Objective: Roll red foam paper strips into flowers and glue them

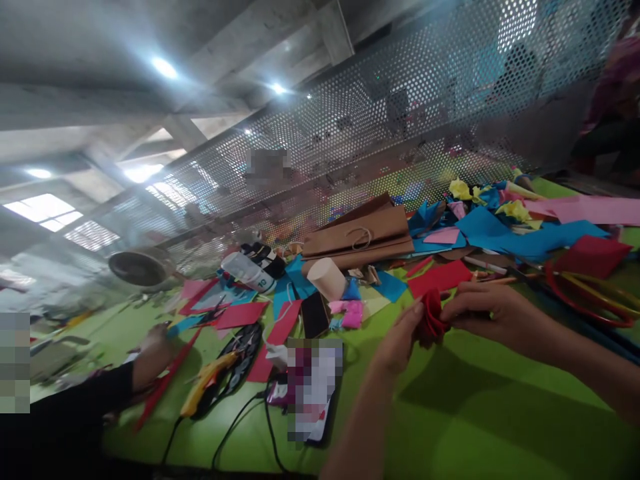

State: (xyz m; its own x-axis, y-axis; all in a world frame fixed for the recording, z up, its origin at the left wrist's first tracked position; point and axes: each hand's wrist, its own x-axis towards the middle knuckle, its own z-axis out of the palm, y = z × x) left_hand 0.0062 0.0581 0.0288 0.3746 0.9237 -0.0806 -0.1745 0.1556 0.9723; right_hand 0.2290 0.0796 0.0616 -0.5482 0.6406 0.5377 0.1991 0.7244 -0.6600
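A red paper flower (432,319) with curled petals is held between my two hands, above the green table (480,407). My left hand (401,339) pinches the flower at its left side, fingers closed. From the right, my right hand (477,308) has its fingers bent in against the petals, thumb and fingertips together on them. The flower's underside is partly hidden by my left hand. Just behind it lies a flat piece of red paper (440,279). Scissors with red and yellow handles (595,293) lie beyond my right forearm.
At the left a co-worker's hand (153,353) in a dark sleeve rests by red paper strips. Between us are a yellow glue gun (210,383) with its cord and a phone (327,390). A white roll (327,279), a brown paper bag (357,235) and blue paper (505,230) stand behind.
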